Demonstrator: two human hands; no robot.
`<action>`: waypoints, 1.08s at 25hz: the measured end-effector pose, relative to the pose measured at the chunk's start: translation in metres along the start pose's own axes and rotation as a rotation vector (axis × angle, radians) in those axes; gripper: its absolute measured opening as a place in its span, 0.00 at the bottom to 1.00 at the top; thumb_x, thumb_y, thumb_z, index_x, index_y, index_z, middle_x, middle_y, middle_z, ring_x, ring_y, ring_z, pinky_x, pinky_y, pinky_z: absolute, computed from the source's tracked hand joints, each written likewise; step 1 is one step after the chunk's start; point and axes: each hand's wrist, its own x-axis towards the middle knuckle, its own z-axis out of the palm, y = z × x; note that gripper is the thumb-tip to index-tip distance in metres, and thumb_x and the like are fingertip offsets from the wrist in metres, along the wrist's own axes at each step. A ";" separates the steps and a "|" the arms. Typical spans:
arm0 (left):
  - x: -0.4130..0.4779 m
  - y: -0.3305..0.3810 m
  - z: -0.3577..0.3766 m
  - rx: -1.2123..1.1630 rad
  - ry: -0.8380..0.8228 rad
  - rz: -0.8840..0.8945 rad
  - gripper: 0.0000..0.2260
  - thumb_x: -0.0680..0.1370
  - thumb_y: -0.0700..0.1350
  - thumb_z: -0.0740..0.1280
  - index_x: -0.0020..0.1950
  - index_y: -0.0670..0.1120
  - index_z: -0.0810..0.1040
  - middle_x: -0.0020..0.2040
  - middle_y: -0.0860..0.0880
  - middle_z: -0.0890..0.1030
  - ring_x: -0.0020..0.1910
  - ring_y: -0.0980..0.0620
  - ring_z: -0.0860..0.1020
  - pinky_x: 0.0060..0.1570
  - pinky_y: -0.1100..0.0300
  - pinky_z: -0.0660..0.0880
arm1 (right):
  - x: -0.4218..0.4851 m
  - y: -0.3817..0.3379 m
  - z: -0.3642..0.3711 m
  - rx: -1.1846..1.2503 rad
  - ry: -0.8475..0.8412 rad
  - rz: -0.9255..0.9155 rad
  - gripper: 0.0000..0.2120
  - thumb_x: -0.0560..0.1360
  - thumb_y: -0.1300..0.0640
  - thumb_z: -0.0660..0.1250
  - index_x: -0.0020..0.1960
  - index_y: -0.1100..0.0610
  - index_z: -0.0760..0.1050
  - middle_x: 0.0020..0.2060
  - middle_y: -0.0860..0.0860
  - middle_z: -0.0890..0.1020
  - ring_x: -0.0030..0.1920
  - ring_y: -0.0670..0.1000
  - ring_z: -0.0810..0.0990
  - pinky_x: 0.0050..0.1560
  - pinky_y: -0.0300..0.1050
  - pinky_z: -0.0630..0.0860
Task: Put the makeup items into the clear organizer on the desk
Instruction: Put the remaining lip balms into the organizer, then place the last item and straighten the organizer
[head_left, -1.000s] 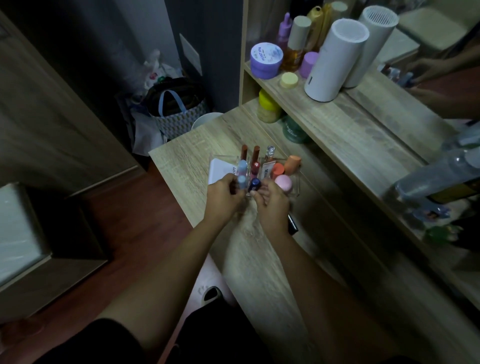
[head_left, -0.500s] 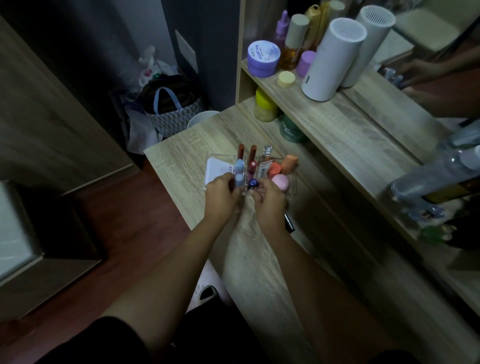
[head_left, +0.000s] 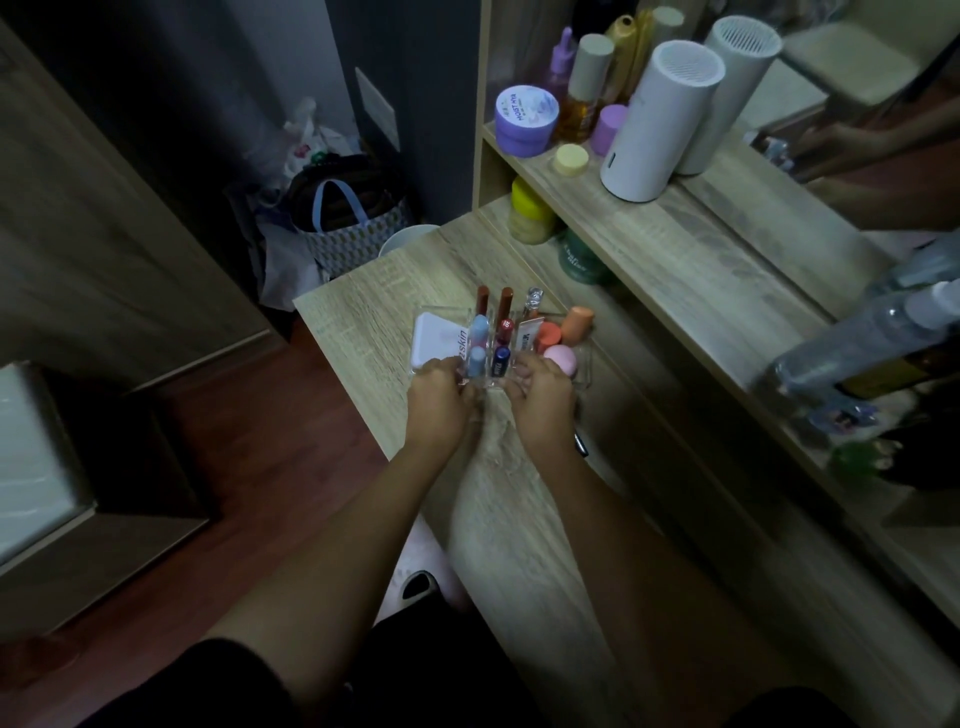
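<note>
1. While both hands rest at the near edge of the clear acrylic compartmented organizer (head_left: 582, 358) on the pale wood-grain desk (head_left: 395, 296), most of the sorting looks done: just beyond the left hand (head_left: 439, 402) lies a flat white rectangular compact (head_left: 436, 340), with two pale blue capped tubes (head_left: 479, 338) beside its fingertips.
2. Between the two hands, a little farther out, stand two brown-capped lip tubes (head_left: 505, 309), a dark blue capped tube (head_left: 500, 359) and a clear-topped vial (head_left: 533, 300).
3. Past the right hand (head_left: 543, 397) sit a pink rounded makeup sponge (head_left: 558, 357), an orange sponge (head_left: 575, 323) and a white printed tube (head_left: 527, 338).
4. The left hand is curled, fingers pressed to the organizer's front wall; I can't tell whether it pinches anything. The right hand is likewise curled at the front wall, and its grip is hidden from me too.
5. What seems left: a thin dark stick-like item (head_left: 582, 446) lies on the desk just right of the right wrist, outside the organizer. I'd guess it still needs to go in.
6. Compared with a second ago, little has changed: the hands sit at the same front edge, the items stand in the same slots, and only the viewpoint has drifted slightly.
</note>
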 end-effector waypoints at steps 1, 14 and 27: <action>-0.005 0.000 -0.001 -0.032 0.019 0.009 0.07 0.74 0.37 0.67 0.50 0.38 0.80 0.44 0.39 0.83 0.42 0.42 0.80 0.42 0.56 0.73 | -0.003 0.004 -0.003 -0.009 0.021 0.000 0.15 0.74 0.65 0.68 0.60 0.60 0.76 0.52 0.60 0.81 0.53 0.57 0.79 0.54 0.50 0.77; -0.062 -0.027 0.028 0.174 -0.241 0.358 0.18 0.79 0.43 0.63 0.67 0.37 0.71 0.65 0.37 0.74 0.65 0.40 0.71 0.68 0.53 0.67 | -0.032 0.044 -0.033 0.166 0.020 0.086 0.15 0.72 0.60 0.71 0.58 0.58 0.77 0.53 0.55 0.83 0.48 0.48 0.81 0.54 0.45 0.80; -0.054 -0.046 0.035 0.390 -0.377 0.606 0.27 0.76 0.49 0.67 0.70 0.37 0.67 0.71 0.38 0.70 0.71 0.37 0.67 0.67 0.42 0.67 | 0.014 0.034 -0.025 0.373 0.030 0.006 0.17 0.72 0.64 0.70 0.61 0.60 0.76 0.47 0.49 0.82 0.38 0.24 0.77 0.37 0.17 0.71</action>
